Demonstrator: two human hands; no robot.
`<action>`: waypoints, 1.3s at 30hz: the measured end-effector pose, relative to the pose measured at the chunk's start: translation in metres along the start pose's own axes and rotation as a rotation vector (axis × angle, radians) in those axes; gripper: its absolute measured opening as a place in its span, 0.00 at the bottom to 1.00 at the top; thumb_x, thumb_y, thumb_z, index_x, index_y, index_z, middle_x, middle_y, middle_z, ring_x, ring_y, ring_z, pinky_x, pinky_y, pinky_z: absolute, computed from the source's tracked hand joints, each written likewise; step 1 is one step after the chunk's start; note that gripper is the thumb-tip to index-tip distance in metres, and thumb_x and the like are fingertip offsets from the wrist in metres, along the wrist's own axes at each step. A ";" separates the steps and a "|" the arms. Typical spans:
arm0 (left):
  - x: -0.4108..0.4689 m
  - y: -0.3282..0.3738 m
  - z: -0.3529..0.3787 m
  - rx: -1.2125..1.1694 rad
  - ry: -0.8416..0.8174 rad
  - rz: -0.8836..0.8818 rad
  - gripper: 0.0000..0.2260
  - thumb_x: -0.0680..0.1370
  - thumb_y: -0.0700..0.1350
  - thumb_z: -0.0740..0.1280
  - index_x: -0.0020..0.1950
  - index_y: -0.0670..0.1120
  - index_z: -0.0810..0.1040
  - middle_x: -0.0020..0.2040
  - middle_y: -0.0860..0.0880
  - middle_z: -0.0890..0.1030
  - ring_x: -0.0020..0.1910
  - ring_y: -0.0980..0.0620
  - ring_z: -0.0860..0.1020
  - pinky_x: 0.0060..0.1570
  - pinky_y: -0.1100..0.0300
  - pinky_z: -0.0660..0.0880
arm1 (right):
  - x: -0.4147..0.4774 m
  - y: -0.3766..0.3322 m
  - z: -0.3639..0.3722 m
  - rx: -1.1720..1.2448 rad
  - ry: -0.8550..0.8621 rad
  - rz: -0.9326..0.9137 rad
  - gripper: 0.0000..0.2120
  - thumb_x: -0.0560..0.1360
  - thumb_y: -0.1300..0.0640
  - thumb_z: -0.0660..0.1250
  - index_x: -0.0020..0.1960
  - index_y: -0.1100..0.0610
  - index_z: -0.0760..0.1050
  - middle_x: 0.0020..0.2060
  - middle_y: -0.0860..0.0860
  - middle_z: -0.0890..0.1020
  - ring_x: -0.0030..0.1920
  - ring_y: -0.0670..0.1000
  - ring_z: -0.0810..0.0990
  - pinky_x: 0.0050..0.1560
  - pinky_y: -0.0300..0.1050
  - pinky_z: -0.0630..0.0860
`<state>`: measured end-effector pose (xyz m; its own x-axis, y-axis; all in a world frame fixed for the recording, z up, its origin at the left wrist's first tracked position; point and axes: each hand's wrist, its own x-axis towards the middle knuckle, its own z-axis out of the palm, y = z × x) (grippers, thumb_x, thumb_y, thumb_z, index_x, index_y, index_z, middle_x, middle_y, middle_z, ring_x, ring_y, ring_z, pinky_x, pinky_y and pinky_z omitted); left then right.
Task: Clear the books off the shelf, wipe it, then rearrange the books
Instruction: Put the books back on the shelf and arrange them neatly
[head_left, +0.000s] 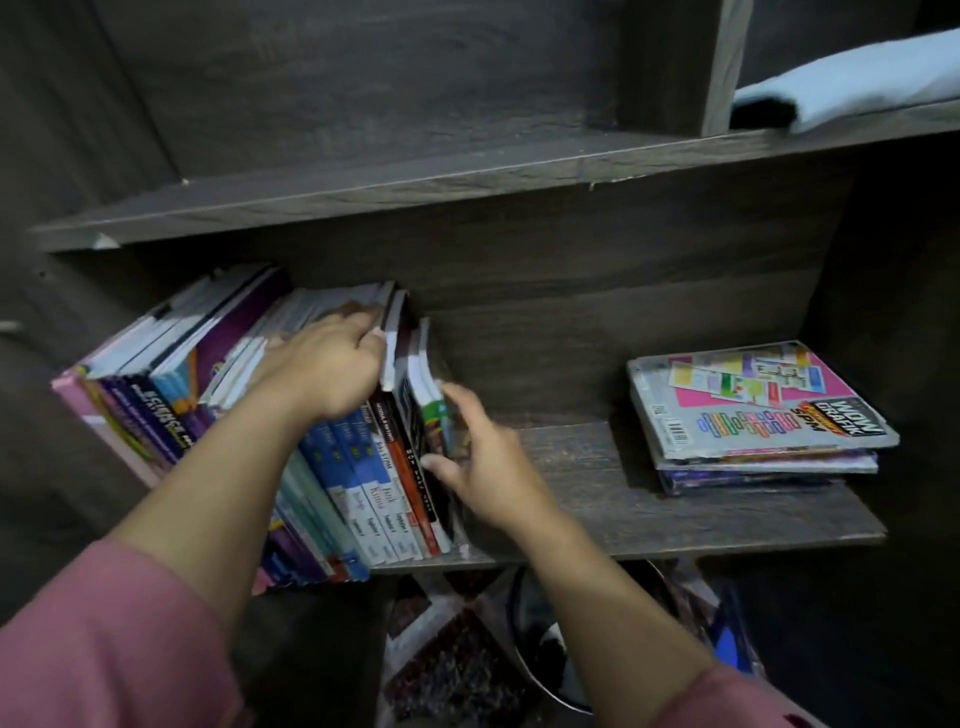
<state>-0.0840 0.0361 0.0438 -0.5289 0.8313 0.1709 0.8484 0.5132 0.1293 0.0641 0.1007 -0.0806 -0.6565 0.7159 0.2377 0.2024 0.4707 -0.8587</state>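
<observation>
A row of upright books leans leftward on the left half of a dark wooden shelf. My left hand lies over the top edges of the row, fingers curled round the tops of the rightmost books. My right hand is at the right end of the row, thumb against the spines and fingers against the outer cover of the last book. A flat stack of books lies at the shelf's right end, apart from both hands.
An upper shelf board overhangs the books. A light blue cloth lies on it at the top right. Bare shelf board stretches between the row and the stack. Below the shelf lie a patterned rug and a dark round vessel.
</observation>
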 end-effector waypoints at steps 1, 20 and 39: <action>0.000 0.000 0.000 -0.002 -0.002 -0.004 0.23 0.83 0.55 0.48 0.78 0.55 0.57 0.79 0.51 0.56 0.77 0.51 0.54 0.74 0.47 0.52 | 0.004 0.003 -0.001 0.055 -0.090 0.036 0.38 0.73 0.55 0.73 0.71 0.31 0.56 0.60 0.49 0.77 0.52 0.48 0.81 0.57 0.53 0.78; -0.007 0.005 -0.002 0.017 0.025 -0.027 0.22 0.83 0.55 0.48 0.77 0.53 0.61 0.77 0.48 0.61 0.75 0.47 0.59 0.71 0.48 0.53 | 0.011 0.013 0.019 -0.152 -0.159 0.220 0.42 0.75 0.51 0.70 0.73 0.29 0.44 0.71 0.53 0.70 0.69 0.56 0.70 0.69 0.60 0.67; -0.026 0.164 0.115 0.026 0.044 0.491 0.21 0.77 0.54 0.63 0.69 0.51 0.70 0.63 0.49 0.72 0.62 0.46 0.72 0.61 0.51 0.70 | -0.019 0.042 -0.180 -0.310 0.234 0.378 0.21 0.78 0.60 0.65 0.67 0.42 0.73 0.63 0.50 0.77 0.59 0.52 0.77 0.57 0.47 0.74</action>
<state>0.0713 0.1228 -0.0515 -0.0662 0.9669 0.2466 0.9976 0.0686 -0.0012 0.2158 0.1994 -0.0397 -0.3244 0.9438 0.0634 0.6211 0.2631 -0.7382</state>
